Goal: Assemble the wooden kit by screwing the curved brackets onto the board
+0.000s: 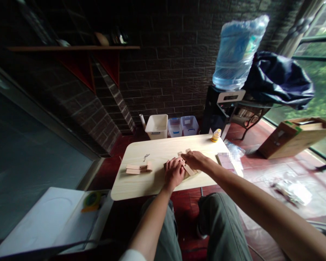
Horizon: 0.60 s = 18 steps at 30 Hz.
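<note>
On the pale table (152, 187), a light wooden assembly of blocks and strips (189, 170) lies close to my knees. My left hand (174, 172) rests over its left side, fingers bent down and holding it against the tabletop. Above its far edge, my right hand (195, 160) is closed in a fist, thumb side toward the left fingers. Whatever the right fist grips is hidden by the fingers. Further left are several joined wooden pieces (137, 169) and a small dark metal item (146, 157), too small to name.
A small bottle with a yellow base (216, 136) stands at the far right corner. Papers (226, 161) lie at the right edge. Beyond the table are a cream bin (157, 125), two clear bins (189, 125) and a water dispenser (220, 108). A cardboard box (290, 139) stands right.
</note>
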Available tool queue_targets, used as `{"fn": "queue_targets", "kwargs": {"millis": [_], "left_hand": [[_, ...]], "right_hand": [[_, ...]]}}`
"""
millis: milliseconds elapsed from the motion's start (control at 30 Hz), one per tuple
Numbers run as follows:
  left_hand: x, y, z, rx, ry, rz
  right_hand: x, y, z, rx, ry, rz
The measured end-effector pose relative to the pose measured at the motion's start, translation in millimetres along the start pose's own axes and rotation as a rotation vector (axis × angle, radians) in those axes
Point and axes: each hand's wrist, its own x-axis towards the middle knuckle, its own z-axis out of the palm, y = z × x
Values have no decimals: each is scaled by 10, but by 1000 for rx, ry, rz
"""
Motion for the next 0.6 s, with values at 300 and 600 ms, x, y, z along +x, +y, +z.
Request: {"fn": "queue_targets", "kwargs": {"millis": [300,600], "left_hand": [[3,17,-21,-4,2,6],[0,13,-16,-11,-13,9]], "right_hand": [[-9,39,29,4,11,10],[-17,44,113,44,24,-26]]}}
